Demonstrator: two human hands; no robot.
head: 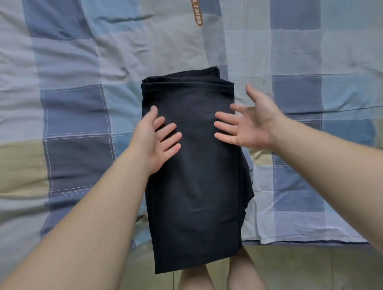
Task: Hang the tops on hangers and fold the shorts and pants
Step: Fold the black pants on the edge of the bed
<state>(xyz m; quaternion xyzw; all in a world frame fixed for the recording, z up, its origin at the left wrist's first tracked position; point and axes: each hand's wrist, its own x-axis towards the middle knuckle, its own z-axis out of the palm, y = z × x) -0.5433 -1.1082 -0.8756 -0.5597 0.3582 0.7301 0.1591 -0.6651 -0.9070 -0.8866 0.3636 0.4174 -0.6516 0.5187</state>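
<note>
A pair of black pants (pixel 195 185) lies folded lengthwise on the checked bed cover (pixel 72 111), its near end hanging over the bed's front edge. The far end shows stacked folded layers. My left hand (pixel 156 140) is over the pants' left edge with its fingers straight and spread. My right hand (pixel 247 123) is at the pants' right edge, palm turned inward and fingers spread, holding nothing. Whether either hand touches the fabric is unclear.
The blue, grey and beige checked cover fills the view. A brown label strip with pale lettering (pixel 196 7) lies on it at the far middle. Below the bed's edge are a tan floor (pixel 317 269) and the person's bare legs (pixel 221 282).
</note>
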